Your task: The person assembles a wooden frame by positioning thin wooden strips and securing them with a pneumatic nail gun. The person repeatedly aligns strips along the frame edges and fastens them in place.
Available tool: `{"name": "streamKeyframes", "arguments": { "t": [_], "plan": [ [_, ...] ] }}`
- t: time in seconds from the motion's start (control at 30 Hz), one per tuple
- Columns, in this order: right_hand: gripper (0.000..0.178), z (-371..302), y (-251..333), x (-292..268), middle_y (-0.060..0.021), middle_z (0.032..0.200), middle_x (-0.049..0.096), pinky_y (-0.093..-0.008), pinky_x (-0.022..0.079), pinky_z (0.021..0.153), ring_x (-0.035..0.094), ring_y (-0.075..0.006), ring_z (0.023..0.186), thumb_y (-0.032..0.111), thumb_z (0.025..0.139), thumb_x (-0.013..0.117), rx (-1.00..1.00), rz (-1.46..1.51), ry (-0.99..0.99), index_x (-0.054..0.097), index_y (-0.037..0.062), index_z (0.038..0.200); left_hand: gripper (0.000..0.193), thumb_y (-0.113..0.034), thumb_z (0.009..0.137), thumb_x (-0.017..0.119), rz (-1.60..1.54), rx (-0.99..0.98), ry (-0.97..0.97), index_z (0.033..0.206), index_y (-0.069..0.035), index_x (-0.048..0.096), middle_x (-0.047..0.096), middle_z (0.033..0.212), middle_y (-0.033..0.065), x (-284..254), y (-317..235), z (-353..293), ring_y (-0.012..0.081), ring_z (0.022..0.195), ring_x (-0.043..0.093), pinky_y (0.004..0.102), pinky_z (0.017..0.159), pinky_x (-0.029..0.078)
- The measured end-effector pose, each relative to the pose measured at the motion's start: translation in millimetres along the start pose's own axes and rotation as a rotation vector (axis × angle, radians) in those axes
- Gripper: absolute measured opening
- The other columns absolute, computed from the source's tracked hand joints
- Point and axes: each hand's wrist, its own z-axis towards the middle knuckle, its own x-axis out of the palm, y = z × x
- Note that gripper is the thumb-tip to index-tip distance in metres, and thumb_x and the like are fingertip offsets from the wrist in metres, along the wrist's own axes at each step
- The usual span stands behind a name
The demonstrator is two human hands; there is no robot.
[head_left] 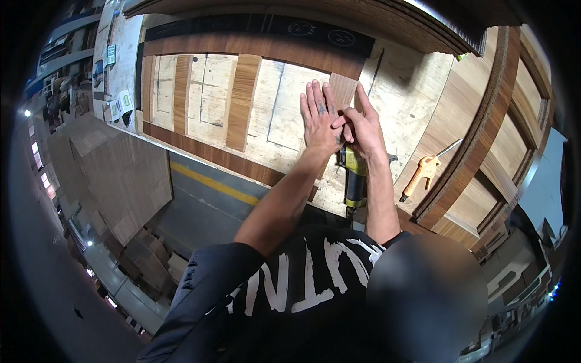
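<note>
A wooden frame (209, 47) lies on the pale workbench, with brown slats (244, 100) set across it. Toward its right end stands another wooden slat (344, 89), with both my hands at it. My left hand (321, 121) lies palm down along the slat's left edge, fingers stretched out. My right hand (363, 124) holds the slat from the right: a finger runs up its right edge while the thumb lies over its face, touching my left hand. The slat's near end is hidden beneath them. Just below, a yellow-green and black power tool (354, 181) rests between my forearms.
An orange air blow gun (422, 176) lies to the right, beside a leaning panelled wooden frame (472, 160). A dark board (266, 27) runs along the far side. Stacked panels (109, 175) stand at left beyond a grey floor (212, 209) with a yellow stripe.
</note>
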Motion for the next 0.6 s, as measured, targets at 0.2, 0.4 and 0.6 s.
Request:
{"name": "streamKeyframes", "arguments": {
  "t": [0.2, 0.4, 0.6],
  "plan": [
    [0.068, -16, 9, 12, -0.0080, 0.071, 0.068, -0.0241, 0.043, 0.045, 0.054, -0.0104, 0.048, 0.013, 0.102, 0.055, -0.027, -0.211, -0.197, 0.025, 0.0110, 0.163, 0.111, -0.050, 0.087, 0.062, 0.096, -0.028, 0.161, 0.160, 0.008, 0.002, 0.000, 0.167, 0.0332, -16, -9, 4, 0.0444, 0.157, -0.006, 0.0554, 0.126, -0.007],
    [0.059, -114, -29, 17, -0.0234, 0.087, 0.069, -0.0470, 0.054, 0.075, 0.069, -0.0371, 0.079, 0.031, 0.090, 0.074, -0.033, -1.010, -0.613, 0.054, -0.0033, 0.133, 0.092, -0.051, 0.101, 0.046, -0.060, -0.007, -0.028, 0.160, 0.009, 0.007, 0.004, 0.166, 0.0338, 1, -1, 0, 0.0436, 0.157, -0.004, 0.0548, 0.126, -0.006],
    [0.114, -128, -82, 31, -0.0326, 0.122, 0.049, -0.0506, 0.050, 0.095, 0.058, -0.0496, 0.107, 0.018, 0.081, 0.081, 0.027, -1.167, -0.657, 0.003, 0.0031, 0.163, 0.092, -0.051, 0.101, 0.047, -0.074, 0.013, -0.005, 0.159, 0.010, 0.011, 0.007, 0.166, 0.0337, -10, -4, 3, 0.0434, 0.157, -0.002, 0.0553, 0.126, -0.006]
  ]
}}
